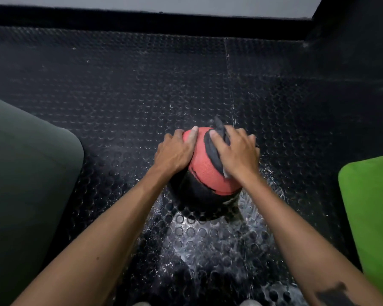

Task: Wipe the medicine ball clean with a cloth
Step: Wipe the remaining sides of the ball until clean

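A red and black medicine ball (205, 173) sits on the studded black rubber floor (142, 85) in the middle of the head view. My left hand (175, 151) lies on the ball's upper left side, fingers spread over its curve. My right hand (237, 153) presses a dark cloth (219, 138) against the ball's upper right side; the cloth bunches out beyond my fingers and a pale corner shows under my palm. The ball's far side is hidden.
A dark green padded block (27, 173) stands at the left. A bright green one (372, 213) stands at the right. A black skirting and a pale wall (186, 5) close the far end. The floor near the ball glistens.
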